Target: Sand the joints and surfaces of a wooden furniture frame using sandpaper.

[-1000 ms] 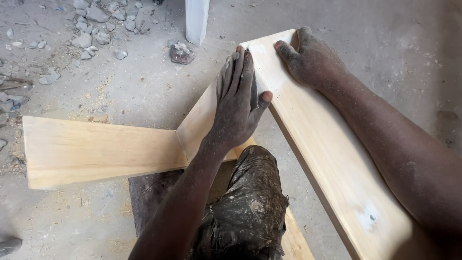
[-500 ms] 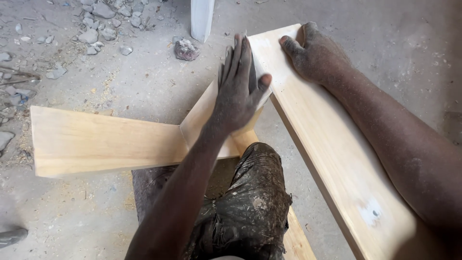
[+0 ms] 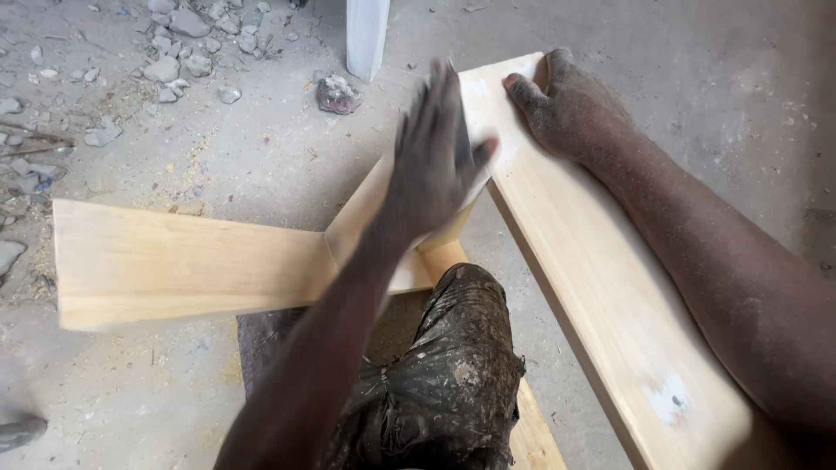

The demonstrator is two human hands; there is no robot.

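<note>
A long pale wooden board [image 3: 601,287] runs from the upper middle down to the lower right. My right hand [image 3: 570,109] grips its far end, fingers curled over the edge. My left hand [image 3: 435,157], blurred with motion, lies flat with fingers together over the spot where a second, slanted board [image 3: 357,222] meets the long one. A third pale board [image 3: 183,261] lies flat to the left. My knee in dirty dark trousers [image 3: 444,374] is below, between the boards.
The ground is dusty concrete with sawdust. Loose stones [image 3: 187,43] lie at the upper left, and one larger rock [image 3: 337,93] sits beside a white post [image 3: 366,35] at the top.
My left hand has slid forward along the board joint and is now blurred. The view has shifted a little; my right hand keeps its grip on the board's end.
</note>
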